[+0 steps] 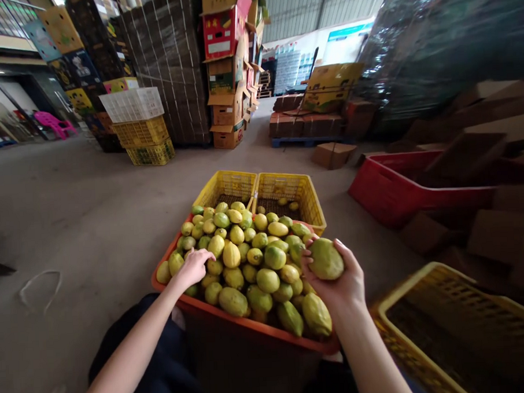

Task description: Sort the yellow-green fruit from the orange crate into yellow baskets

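My right hand (342, 285) is raised over the right edge of a heaped orange crate (250, 330), its fingers and thumb wrapped round a large green-yellow lemon (326, 259). On the left side of the heap is my left hand (195, 268), back upward, index finger stretched to the right over the fruit. I see nothing held in it, though its underside is hidden. Yellow and greenish lemons (231, 255) of various sizes fill the crate to above its rim. A big lemon (316, 314) lies in the near right corner.
Two yellow crates (289, 178) stand behind, a few lemons in the right one. Another yellow crate (441, 327) is at the near right, a red crate (392, 196) among cardboard beyond it. Stacked boxes (224, 76) and baskets (141, 132) stand farther back.
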### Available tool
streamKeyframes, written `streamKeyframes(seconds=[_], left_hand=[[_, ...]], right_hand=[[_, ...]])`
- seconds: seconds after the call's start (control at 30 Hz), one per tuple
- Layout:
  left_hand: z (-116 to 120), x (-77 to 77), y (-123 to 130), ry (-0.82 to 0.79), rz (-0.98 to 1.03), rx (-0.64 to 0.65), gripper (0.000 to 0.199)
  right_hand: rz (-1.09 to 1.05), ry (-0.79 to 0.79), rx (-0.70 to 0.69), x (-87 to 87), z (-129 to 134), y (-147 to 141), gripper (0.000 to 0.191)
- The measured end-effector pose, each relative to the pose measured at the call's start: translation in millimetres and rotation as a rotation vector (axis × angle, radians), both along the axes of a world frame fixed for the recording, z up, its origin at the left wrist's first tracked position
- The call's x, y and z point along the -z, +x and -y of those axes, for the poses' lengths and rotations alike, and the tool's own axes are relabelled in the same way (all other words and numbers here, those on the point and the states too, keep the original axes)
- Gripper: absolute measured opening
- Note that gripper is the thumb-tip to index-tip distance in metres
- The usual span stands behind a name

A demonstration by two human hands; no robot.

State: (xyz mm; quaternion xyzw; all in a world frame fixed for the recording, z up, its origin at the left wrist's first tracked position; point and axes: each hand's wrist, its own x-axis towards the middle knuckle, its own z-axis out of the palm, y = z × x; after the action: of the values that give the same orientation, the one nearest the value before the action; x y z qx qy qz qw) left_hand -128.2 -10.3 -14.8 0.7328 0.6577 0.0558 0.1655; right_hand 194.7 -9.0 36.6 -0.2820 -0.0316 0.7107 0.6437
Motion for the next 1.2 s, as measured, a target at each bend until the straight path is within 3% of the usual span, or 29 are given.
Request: streamKeyframes(seconds=[0.13,0.27,0.4,0.6,0.7,0.77,0.87,1.0,1.07,1.2], left_hand=[[-19.2,4.9,6.7,0.047,0.013,0.029,0.053],[-49.4,-10.0,13.9,0.099,-0.083,0.061,0.039],[-64.8,-17.2,21.3,0.042,-0.221,0.086,0.057],[-55.3,20.5,35.5,0.017,-0.205,0.166,0.093],[-55.1,37.0,41.8,0.057,-0.183,0.185,0.094],[-57.0,39.6,43.9,0.077,-0.164,0.19,0.09],[-57.1,29.2,45.1,0.109,-0.128,0.175,0.085],[-44.3,-5.8,48.8,0.196,0.027,0.089,0.086],[-33.6,-24.4,53.7,0.184,0.269,0.056,0.083],[-11.6,-41.1,70.2,-0.186,0.946,-0.029,0.07]], right_hand=[[-0.05,-0.013,0.03,-3.3,-3.4,10.0,0.026],[-0.038,0.015,0.019,0.6,-8.5,18.0,0.025],[-0.048,-0.002,-0.002,4.2,-10.6,17.4,0.026],[-0.022,-0.011,0.002,2.4,-8.6,11.3,0.023],[0.007,0.003,-0.008,2.2,-8.0,8.1,0.023],[0.036,-0.019,-0.017,2.2,-7.8,5.6,0.02],[0.088,-0.049,-0.034,1.4,-7.3,1.0,0.015],[0.151,-0.092,-0.032,-1.6,-5.8,-8.1,0.017],[0.182,-0.122,-0.047,-3.2,-3.9,-14.6,0.018],[0.217,-0.147,-0.149,-4.5,4.5,-31.2,0.016]])
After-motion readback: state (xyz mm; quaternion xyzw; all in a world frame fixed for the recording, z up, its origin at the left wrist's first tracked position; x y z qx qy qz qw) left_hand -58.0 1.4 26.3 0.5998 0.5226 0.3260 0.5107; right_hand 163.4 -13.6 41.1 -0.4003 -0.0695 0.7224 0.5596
